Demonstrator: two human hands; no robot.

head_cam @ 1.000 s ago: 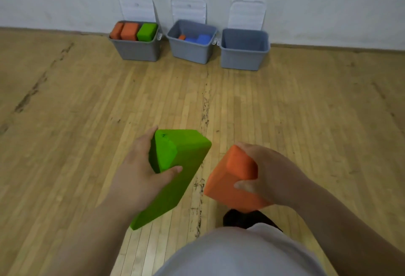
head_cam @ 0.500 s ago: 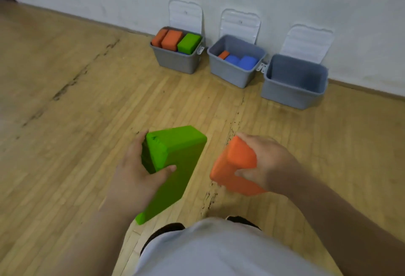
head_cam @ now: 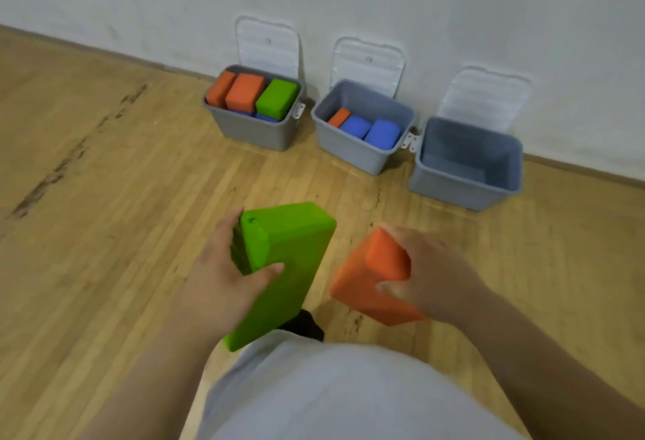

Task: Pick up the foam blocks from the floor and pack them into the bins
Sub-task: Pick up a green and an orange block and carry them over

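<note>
My left hand (head_cam: 220,282) grips a long green foam block (head_cam: 286,265) held tilted above the floor. My right hand (head_cam: 429,272) holds an orange foam block (head_cam: 373,279) beside it. Three grey bins stand against the wall ahead. The left bin (head_cam: 251,128) holds two orange blocks and a green one over blue ones, filled to the rim. In the middle bin (head_cam: 352,153) lie a small orange block and two blue ones. The right bin (head_cam: 453,188) shows only its bare inside.
Each bin's white lid (head_cam: 267,45) leans open against the white wall. The wooden floor (head_cam: 104,230) has dark scuff marks on the left. My grey shirt and a dark shoe (head_cam: 303,326) show at the bottom.
The bins have come closer and shifted right in view as I walk toward them. Both hands keep their blocks in the same grip.
</note>
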